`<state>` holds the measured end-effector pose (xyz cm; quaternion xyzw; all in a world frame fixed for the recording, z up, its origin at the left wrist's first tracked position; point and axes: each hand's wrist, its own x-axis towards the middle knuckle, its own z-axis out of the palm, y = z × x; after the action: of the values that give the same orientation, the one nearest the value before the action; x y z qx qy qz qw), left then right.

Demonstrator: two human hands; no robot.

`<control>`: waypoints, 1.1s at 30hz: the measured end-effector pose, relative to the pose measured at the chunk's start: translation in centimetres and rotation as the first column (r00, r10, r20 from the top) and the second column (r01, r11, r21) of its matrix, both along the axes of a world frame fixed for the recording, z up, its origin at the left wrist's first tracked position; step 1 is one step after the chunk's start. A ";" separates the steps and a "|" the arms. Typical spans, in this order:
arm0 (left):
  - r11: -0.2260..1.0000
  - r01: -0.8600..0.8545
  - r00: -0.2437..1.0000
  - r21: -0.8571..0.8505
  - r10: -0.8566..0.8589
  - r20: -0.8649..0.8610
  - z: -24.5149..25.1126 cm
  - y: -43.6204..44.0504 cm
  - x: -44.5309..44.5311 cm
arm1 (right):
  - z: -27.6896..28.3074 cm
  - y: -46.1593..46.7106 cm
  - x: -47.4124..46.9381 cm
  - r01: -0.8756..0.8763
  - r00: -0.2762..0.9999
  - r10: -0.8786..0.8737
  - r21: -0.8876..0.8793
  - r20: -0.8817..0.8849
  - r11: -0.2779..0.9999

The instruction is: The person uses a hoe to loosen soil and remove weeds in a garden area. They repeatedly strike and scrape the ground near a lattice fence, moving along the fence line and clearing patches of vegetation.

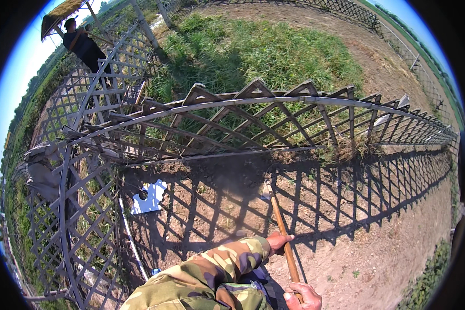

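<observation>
My left hand [279, 243], at the end of a camouflage sleeve [232, 257], is closed around the middle of a long wooden handle [282, 221]. Lower down, at the bottom of the view, my right hand [303, 297] grips the same handle near its rear end. The handle belongs to what looks like a hoe, whose metal head [266, 191] rests at the dry soil [224, 217] close to the foot of a wooden lattice fence [255, 100]. Shadow and haze partly obscure the head and the ground around it.
A torn white sheet [149, 197] lies left on the soil, near a pale pole [133, 242]. Another lattice fence [87, 217] borders the left side, with cloth [42, 170] hung at its corner. Beyond are tall grass [271, 54], a person [86, 46] and a thatched roof [62, 13].
</observation>
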<state>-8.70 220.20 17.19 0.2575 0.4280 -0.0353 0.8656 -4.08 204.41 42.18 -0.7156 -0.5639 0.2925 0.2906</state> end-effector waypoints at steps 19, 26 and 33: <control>1.000 -0.024 0.995 -0.017 0.022 -0.092 1.1 -0.1 0.5 | 1.4 0.3 0.1 0.070 0.997 -0.070 -0.012 0.018 0.997; 0.997 -0.044 0.999 -0.058 0.042 -0.024 0.6 -0.3 0.5 | 3.1 0.9 -0.4 0.279 0.930 -0.313 -0.185 -0.191 0.942; 0.998 -0.055 0.994 -0.025 0.052 -0.097 2.2 -0.3 0.4 | 2.2 0.5 -0.2 0.133 0.986 -0.132 0.005 -0.099 0.991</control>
<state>-8.26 219.88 19.40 0.2319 0.4756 -0.0305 0.8480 -4.30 204.92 44.40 -0.7344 -0.5017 0.3043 0.3411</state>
